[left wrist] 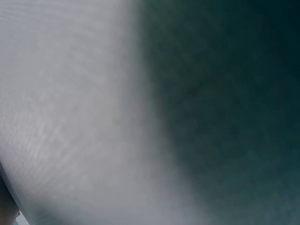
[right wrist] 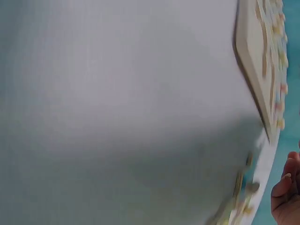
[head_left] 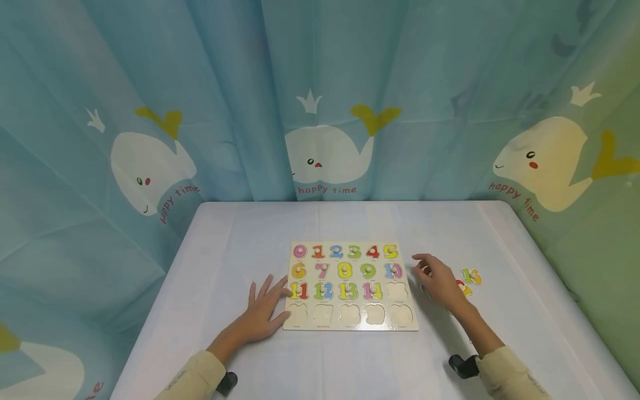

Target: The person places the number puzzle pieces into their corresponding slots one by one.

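Note:
A wooden number puzzle board (head_left: 350, 323) lies on the table, with knobbed numbers 0 to 14 seated in its upper three rows. My left hand (head_left: 262, 314) rests at the board's left edge, fingers spread, fingertips close to the 11 piece (head_left: 299, 290). To the right of the board, my right hand (head_left: 440, 280) hovers with loosely bent fingers; nothing shows between them. The right wrist view catches only part of that hand (right wrist: 287, 190). Beside it lie loose number pieces, among them a green-and-yellow one (head_left: 471, 276) and a red-and-yellow one (head_left: 464, 288). Others are partly hidden beneath the hand and forearm.
Vacant recesses (head_left: 375, 314) fill the board's bottom row, plus one at the right end of the third. A pale cloth covers the table (head_left: 240, 233). Behind and around it hangs a blue-green curtain (head_left: 225, 111) printed with whales.

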